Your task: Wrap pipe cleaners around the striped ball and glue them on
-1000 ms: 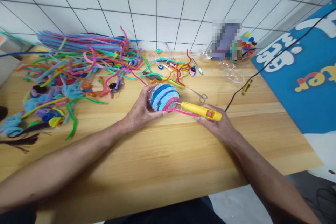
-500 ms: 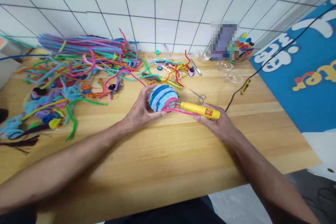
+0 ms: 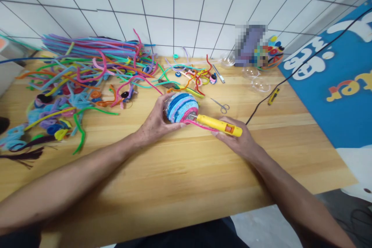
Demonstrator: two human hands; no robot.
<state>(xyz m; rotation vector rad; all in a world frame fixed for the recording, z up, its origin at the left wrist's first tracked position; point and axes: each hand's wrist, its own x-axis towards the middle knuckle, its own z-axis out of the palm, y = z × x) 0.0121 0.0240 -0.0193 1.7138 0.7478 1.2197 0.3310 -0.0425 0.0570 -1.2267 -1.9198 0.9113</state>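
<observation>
My left hand (image 3: 158,120) is closed round the left side of a ball (image 3: 181,105) wound with blue, purple and pink pipe cleaners. Its right end still shows clear plastic. A yellow hot glue gun (image 3: 219,124) lies in my right hand (image 3: 236,135), its metal tip touching or very near that bare end. From the ball's lower edge a pink pipe cleaner (image 3: 200,125) runs to my right fingertips, under the glue gun. Part of my right fingers is hidden behind the gun.
Loose pipe cleaners (image 3: 78,81) and a long bundle (image 3: 93,44) cover the left back. Behind the ball lie pliers (image 3: 168,84) and small scissors (image 3: 222,105). Clear plastic half-spheres (image 3: 260,84), a yellow cutter (image 3: 273,96) and a black cord (image 3: 263,100) are at the right.
The glue gun's rear end has dropped slightly, with my right hand a little lower and further left. The ball stays in my left hand. The whole view has shifted slightly.
</observation>
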